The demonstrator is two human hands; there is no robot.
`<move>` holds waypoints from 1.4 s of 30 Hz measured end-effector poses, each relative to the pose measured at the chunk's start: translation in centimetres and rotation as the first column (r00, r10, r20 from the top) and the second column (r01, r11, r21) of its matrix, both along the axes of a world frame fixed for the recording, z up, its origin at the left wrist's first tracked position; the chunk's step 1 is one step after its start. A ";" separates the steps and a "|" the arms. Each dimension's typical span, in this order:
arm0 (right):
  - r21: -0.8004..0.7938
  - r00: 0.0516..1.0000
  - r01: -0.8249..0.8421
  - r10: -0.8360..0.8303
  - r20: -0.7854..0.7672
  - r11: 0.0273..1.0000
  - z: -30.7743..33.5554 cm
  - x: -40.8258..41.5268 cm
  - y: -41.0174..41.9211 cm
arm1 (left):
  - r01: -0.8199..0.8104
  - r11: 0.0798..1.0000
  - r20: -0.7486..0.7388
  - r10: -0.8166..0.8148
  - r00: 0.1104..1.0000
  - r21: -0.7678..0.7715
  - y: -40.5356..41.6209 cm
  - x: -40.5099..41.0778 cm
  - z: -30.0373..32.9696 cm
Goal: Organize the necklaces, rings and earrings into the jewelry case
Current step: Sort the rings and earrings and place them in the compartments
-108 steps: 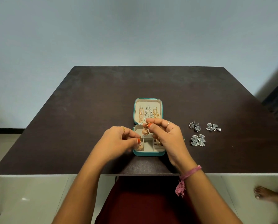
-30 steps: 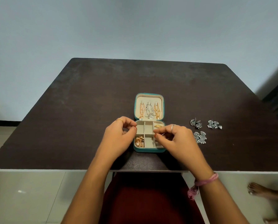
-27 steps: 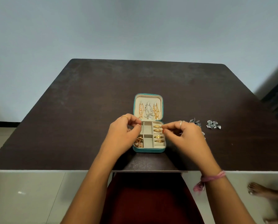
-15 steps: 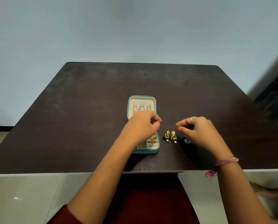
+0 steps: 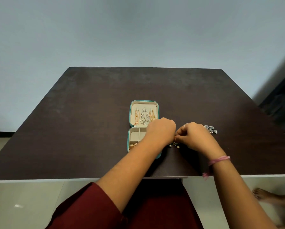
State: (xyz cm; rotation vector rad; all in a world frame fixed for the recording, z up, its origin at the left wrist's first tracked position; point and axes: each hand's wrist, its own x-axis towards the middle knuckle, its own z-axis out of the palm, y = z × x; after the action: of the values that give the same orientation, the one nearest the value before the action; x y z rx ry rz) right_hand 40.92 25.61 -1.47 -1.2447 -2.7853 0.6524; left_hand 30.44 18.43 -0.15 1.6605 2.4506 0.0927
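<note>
Overhead, the head view is taking in a pale wall (image 5: 138,30) rising behind a dark desk (image 5: 72,121), with light floor (image 5: 22,204) showing below its near edge. A person in a maroon garment (image 5: 155,212) is sitting at that edge, both forearms reaching over the desk. At the far right a bare foot (image 5: 262,195) is resting on the floor.

Near the middle of the desk the case (image 5: 130,113) is lying open, teal outside and cream inside, its lid flat on the far side. Necklaces (image 5: 144,115), gold and silver, are hanging in a row inside the lid. The near tray is showing divided compartments, and gold earrings (image 5: 132,146) are sitting in the near left one; the right part of the tray is hidden under the left arm.

The left hand (image 5: 160,133) is crossing over the tray with its fingers curled downward at the case's right edge; its grip is hidden, so I cannot tell whether it is holding anything. The right hand (image 5: 194,138), wearing a ring and a pink wrist thread (image 5: 218,160), is lying just beside it with fingers curled and tips pinched together, apparently on small earrings (image 5: 175,144) with pale beads lying on the desk just right of the case. Silver earrings (image 5: 211,128) are peeking out beyond the right hand.
</note>
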 end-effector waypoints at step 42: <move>-0.024 0.716 -0.188 0.121 -0.687 0.982 -0.2 -3.0 -3.6 | -0.319 0.882 0.542 0.088 0.836 0.348 -8.5 -5.9 -0.6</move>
State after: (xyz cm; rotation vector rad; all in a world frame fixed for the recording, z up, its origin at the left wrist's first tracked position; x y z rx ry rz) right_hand 37.87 22.03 -1.70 -0.5790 -2.2425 1.0127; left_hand 24.54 9.95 -0.73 1.2525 2.2618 1.0359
